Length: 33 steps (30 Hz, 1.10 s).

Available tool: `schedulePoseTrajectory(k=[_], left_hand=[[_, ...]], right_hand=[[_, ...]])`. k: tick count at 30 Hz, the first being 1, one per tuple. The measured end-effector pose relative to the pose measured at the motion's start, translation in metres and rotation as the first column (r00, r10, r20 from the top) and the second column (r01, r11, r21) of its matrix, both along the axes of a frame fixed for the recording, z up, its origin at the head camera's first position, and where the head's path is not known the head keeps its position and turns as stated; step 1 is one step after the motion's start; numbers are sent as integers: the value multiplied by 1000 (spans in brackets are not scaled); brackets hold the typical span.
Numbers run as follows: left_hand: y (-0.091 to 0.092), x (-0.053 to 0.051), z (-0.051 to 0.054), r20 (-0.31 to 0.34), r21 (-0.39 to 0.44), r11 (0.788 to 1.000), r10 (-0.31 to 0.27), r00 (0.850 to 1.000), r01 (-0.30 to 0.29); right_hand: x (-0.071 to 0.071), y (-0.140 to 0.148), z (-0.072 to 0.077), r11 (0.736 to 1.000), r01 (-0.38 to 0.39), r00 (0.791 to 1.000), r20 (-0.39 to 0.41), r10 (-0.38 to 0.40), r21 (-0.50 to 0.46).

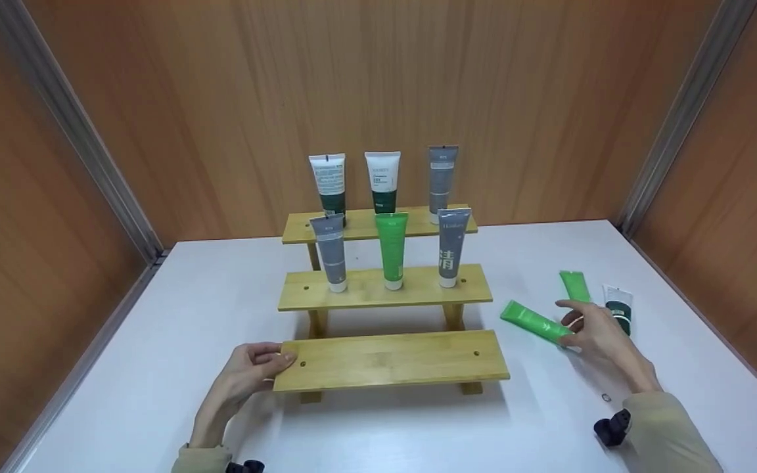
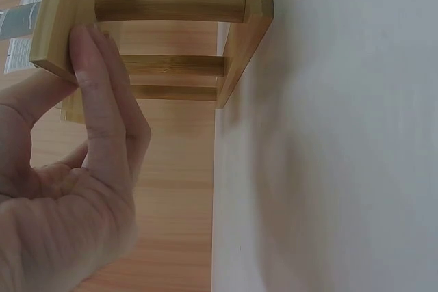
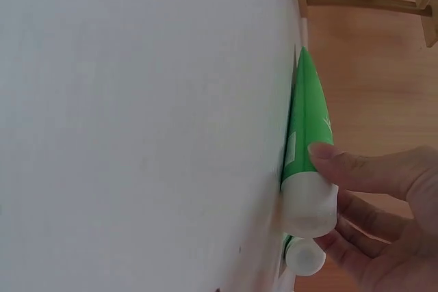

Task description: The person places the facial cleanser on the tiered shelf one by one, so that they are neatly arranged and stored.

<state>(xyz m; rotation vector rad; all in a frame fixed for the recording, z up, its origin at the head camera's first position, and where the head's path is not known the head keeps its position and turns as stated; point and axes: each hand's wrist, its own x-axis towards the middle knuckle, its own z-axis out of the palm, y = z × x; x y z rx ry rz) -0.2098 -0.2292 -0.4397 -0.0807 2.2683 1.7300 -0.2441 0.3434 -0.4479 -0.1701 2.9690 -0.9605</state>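
Note:
In the head view my left hand (image 1: 247,371) pinches the left end of a wooden three-tier stand's lowest shelf (image 1: 391,361). The left wrist view shows my fingers (image 2: 99,94) under that board's edge. On the right, my right hand (image 1: 598,332) is at the capped end of a green squeeze tube (image 1: 533,322) lying on the table. Its thumb touches the tube near the white cap (image 3: 309,203), while the other fingers stay spread past the cap. Beyond this hand lie another green tube (image 1: 575,286) and a white and dark green tube (image 1: 619,307), both partly hidden.
Two grey tubes (image 1: 331,253) and a green tube (image 1: 391,248) stand cap-down on the middle shelf (image 1: 362,299). Two white and dark green tubes (image 1: 383,177) and a grey tube (image 1: 443,177) stand on the top shelf (image 1: 296,230). Wooden panels (image 1: 221,98) enclose the white table.

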Motion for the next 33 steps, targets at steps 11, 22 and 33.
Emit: schedulePoseTrajectory(k=[11,22,33], left_hand=[[1,1,1,3,4,1000,-14,1000,14],[-1,0,1,-6,23,999,-39,999,39],[-1,1,1,-16,23,999,-35,999,35]], right_hand=[[-3,-3,2,998,1,993,121,-8,55],[-5,-4,-3,999,15,991,131,-20,41],[1,-4,-4,998,57,992,114,-60,27]])
